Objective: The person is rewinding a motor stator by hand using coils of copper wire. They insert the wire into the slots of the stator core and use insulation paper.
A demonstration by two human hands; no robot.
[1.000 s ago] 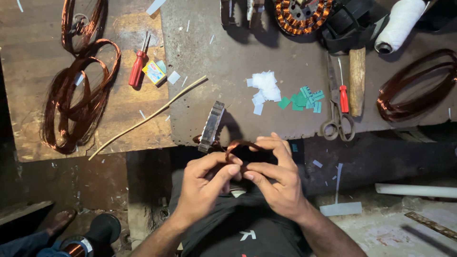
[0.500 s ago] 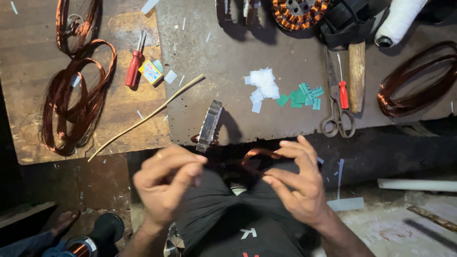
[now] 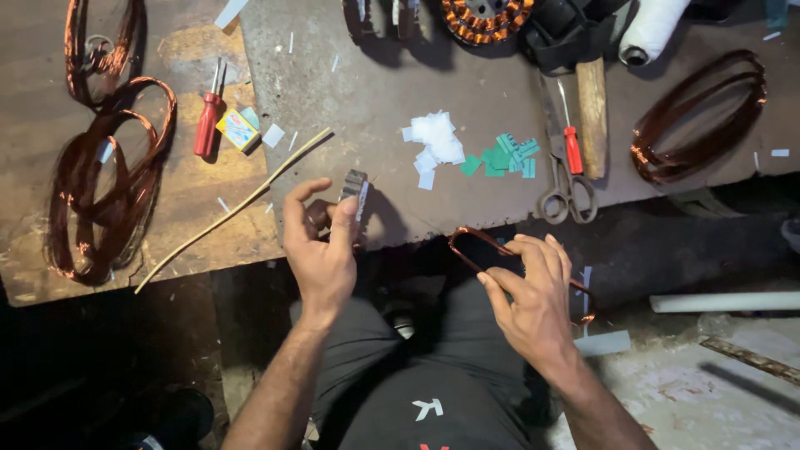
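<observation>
Grimy tabletop (image 3: 467, 92) beneath: left hand (image 3: 321, 250) pinches a small laminated metal core (image 3: 355, 190); right hand (image 3: 533, 300) grips a copper wire coil (image 3: 479, 246).

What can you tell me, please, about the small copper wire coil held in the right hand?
The small copper wire coil is a bundle of thin reddish-brown strands bent into an elongated loop with a rounded corner. It looks like glossy enamelled copper. The right hand grips it from the side, fingers across the strands, hiding its far part; one end shows again below the hand. It hangs over the person's dark lap, just off the edge of the workbench, apart from the left hand.
</observation>
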